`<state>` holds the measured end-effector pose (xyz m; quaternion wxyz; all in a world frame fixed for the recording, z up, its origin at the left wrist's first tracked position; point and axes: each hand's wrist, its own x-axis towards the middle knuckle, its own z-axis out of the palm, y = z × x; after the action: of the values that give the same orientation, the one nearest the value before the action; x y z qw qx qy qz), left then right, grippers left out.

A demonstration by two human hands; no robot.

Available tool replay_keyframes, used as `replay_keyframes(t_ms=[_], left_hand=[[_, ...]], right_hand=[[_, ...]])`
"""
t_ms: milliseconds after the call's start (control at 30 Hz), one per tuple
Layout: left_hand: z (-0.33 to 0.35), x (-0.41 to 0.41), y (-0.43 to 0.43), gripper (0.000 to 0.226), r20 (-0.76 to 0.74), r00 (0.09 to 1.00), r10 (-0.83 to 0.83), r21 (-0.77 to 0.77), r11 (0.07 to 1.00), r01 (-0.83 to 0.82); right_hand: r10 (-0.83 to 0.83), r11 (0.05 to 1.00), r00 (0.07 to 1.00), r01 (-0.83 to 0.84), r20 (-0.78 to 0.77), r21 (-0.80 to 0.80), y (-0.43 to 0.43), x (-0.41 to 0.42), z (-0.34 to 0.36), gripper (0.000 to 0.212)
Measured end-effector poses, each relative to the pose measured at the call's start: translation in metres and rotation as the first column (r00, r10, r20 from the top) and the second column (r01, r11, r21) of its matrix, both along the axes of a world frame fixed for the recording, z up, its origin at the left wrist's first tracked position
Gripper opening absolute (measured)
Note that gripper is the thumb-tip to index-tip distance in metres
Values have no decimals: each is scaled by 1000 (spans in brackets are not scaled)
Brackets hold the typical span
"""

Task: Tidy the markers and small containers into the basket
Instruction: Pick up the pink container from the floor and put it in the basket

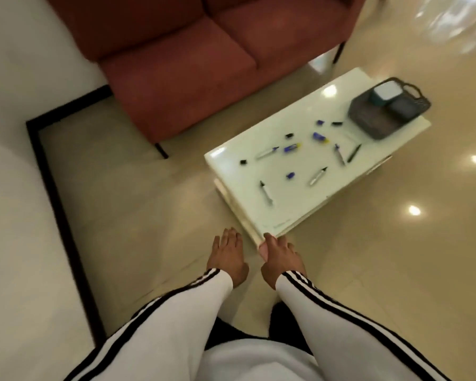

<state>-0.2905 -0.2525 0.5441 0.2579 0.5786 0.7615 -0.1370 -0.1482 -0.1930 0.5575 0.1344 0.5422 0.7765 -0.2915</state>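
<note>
Markers and loose caps lie scattered across the glossy white table [308, 111]: a grey marker [266, 193] nearest the person, another grey marker [317, 176] to its right, a blue cap [290, 175] between them, and a blue marker [292, 147] further in. The dark basket [368, 125] sits on the table's far right corner, already holding a white-lidded container [383, 95] and a dark container [401, 108]. Both hands are stretched forward, empty, fingers loosely spread: the left hand [227, 257] hangs over the floor, the right hand [279, 257] at the table's near corner. A red sofa [193, 50] stands behind.
</note>
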Motion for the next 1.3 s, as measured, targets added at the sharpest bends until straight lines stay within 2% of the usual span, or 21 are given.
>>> replay_keyframes(t_ms=[200, 300, 500, 633, 867, 1100, 1300], left_hand=[[9, 146, 127, 80, 26, 983, -184, 50, 982, 182], [14, 196, 180, 79, 16, 971, -240, 59, 969, 238], [8, 268, 282, 80, 0, 945, -327, 50, 944, 326], [-8, 327, 373, 79, 19, 941, -337, 46, 941, 336], [-25, 419, 534, 79, 47, 931, -363, 67, 931, 359], [2, 472, 674, 78, 62, 963, -263, 133, 958, 253], [-11, 496, 762, 79, 50, 999, -1, 131, 991, -5]], right_hand=[[-194, 977, 981, 193, 6, 91, 106, 163, 12, 65], [-242, 965, 970, 239, 16, 106, 152, 220, 19, 62], [-245, 964, 969, 241, 23, 112, 240, 302, 16, 70], [-230, 969, 973, 228, 9, 97, 334, 360, 5, 72], [-238, 969, 967, 230, 87, 90, 505, 459, 17, 75], [-190, 977, 975, 176, 119, 116, 647, 515, 36, 76], [54, 992, 994, -64, 95, 106, 780, 514, 20, 76]])
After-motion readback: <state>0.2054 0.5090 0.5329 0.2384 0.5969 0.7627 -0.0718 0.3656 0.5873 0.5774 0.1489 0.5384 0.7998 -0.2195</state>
